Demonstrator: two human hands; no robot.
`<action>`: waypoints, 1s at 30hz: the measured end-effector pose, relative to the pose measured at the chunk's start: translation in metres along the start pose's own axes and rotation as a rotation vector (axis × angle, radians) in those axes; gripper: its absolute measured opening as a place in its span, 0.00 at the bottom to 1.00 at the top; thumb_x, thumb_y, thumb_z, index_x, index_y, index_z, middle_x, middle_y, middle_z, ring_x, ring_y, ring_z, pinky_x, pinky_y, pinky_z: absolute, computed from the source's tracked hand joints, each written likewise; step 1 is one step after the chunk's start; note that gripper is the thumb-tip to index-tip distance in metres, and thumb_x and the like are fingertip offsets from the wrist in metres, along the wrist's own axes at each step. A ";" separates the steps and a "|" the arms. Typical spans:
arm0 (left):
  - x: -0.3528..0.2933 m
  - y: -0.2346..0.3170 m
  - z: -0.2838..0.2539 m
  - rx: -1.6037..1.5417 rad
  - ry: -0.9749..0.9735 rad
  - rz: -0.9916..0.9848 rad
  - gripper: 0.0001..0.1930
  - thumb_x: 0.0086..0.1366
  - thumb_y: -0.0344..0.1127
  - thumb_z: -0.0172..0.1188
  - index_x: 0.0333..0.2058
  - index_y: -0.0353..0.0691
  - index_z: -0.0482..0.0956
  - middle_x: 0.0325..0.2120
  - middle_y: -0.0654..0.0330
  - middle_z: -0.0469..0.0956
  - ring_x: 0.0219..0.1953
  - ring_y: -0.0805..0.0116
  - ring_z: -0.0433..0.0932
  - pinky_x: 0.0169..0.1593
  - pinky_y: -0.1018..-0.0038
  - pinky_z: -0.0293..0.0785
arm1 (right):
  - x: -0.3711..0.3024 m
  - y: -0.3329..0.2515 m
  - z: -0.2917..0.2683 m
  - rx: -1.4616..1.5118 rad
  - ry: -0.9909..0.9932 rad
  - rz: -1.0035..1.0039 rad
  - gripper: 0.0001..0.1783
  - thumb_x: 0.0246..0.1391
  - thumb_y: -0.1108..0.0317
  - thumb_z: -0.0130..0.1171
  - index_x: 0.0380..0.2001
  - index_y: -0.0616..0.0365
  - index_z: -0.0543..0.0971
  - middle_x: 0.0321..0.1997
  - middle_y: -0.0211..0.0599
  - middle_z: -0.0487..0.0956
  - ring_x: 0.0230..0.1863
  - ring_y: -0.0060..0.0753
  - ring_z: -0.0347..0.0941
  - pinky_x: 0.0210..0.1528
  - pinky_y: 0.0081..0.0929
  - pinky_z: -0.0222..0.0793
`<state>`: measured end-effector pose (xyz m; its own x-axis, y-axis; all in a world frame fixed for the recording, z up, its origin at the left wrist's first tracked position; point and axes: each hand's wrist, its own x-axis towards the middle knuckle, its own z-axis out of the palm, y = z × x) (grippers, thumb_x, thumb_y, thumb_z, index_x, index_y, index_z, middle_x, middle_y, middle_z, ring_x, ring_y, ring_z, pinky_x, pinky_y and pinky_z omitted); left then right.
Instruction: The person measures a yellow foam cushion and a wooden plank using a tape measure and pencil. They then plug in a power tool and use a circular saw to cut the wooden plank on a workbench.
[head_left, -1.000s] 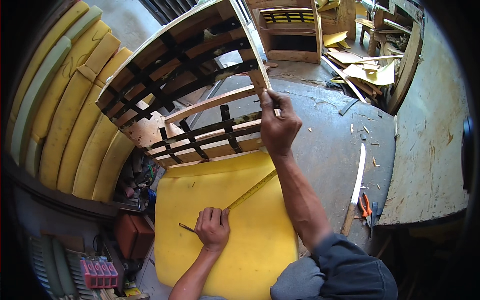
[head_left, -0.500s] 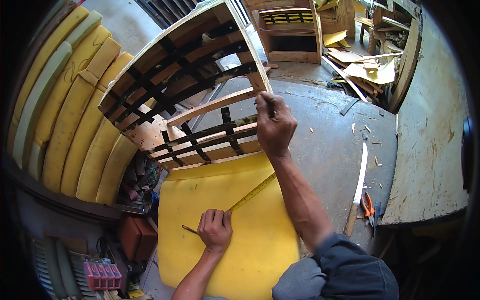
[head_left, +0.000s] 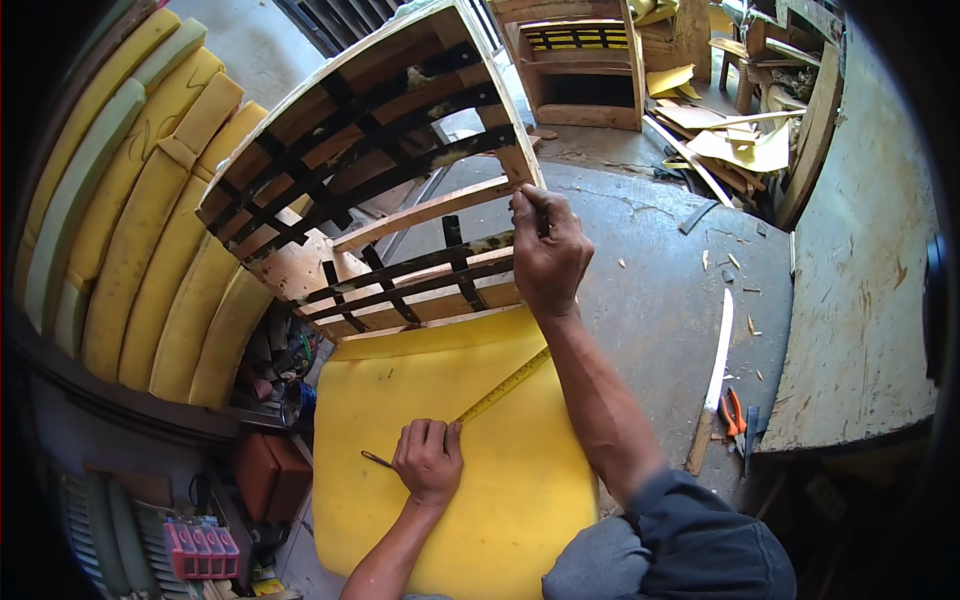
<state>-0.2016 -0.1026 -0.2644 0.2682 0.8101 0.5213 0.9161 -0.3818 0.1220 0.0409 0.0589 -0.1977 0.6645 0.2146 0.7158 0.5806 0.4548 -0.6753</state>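
A yellow foam sheet lies in front of me, bent along its far edge where it meets a wooden seat frame. Black webbing straps cross the frame, which stands tilted. My left hand rests on the foam, closed around a tape measure; its case is hidden in my fingers and a dark loop pokes out. The yellow blade runs from that hand up to the right and passes behind my right forearm. My right hand is closed in a pinch at the frame's right edge; what it grips is hidden.
On the grey work surface at right lie a long knife, orange-handled pliers and scraps. Yellow foam cushions stand stacked at left. A pink-red plastic box sits lower left. Behind are another wooden frame and wood offcuts.
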 end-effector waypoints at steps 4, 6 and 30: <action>0.000 0.000 0.000 0.002 -0.004 0.001 0.09 0.57 0.32 0.67 0.24 0.39 0.75 0.24 0.58 0.72 0.28 0.56 0.73 0.30 0.62 0.69 | 0.006 -0.010 -0.010 0.194 -0.048 0.415 0.06 0.56 0.69 0.65 0.37 0.57 0.82 0.32 0.42 0.84 0.34 0.44 0.81 0.39 0.35 0.75; 0.000 0.001 -0.001 -0.002 0.001 0.001 0.09 0.57 0.32 0.67 0.24 0.40 0.75 0.24 0.58 0.72 0.27 0.56 0.73 0.30 0.62 0.69 | 0.001 -0.004 -0.006 0.097 -0.043 0.210 0.06 0.57 0.69 0.64 0.37 0.57 0.82 0.31 0.42 0.84 0.32 0.40 0.82 0.37 0.33 0.75; -0.002 -0.001 0.001 0.039 -0.010 -0.007 0.09 0.58 0.36 0.67 0.24 0.42 0.76 0.25 0.60 0.73 0.28 0.58 0.74 0.31 0.63 0.70 | 0.000 -0.005 -0.003 0.146 -0.012 0.230 0.06 0.56 0.69 0.65 0.36 0.56 0.82 0.30 0.42 0.83 0.31 0.42 0.81 0.36 0.34 0.75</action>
<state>-0.2023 -0.1031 -0.2667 0.2651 0.8173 0.5117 0.9288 -0.3589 0.0921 0.0393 0.0544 -0.1945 0.7649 0.3365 0.5492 0.3406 0.5124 -0.7883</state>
